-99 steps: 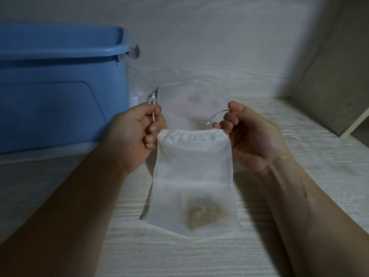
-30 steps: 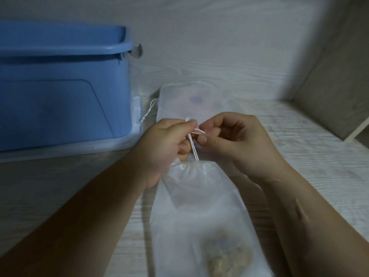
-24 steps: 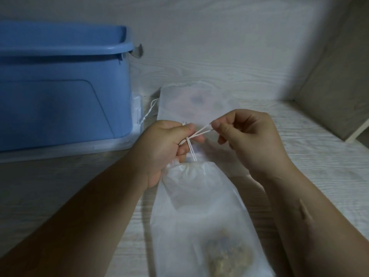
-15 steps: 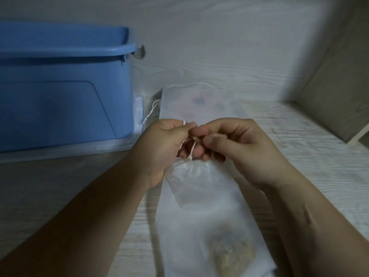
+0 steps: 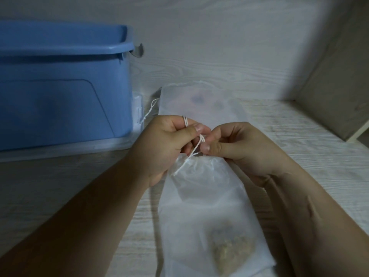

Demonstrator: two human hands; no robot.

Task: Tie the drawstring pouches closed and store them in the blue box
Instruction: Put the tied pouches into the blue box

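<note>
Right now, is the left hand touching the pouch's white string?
Touching. The head view shows the white drawstring wound round a finger of the left hand and pinched under its thumb.

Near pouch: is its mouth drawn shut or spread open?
Drawn shut: the near pouch narrows to a gathered neck where left hand and right hand pinch its drawstring. Finished knot: cannot tell.
</note>
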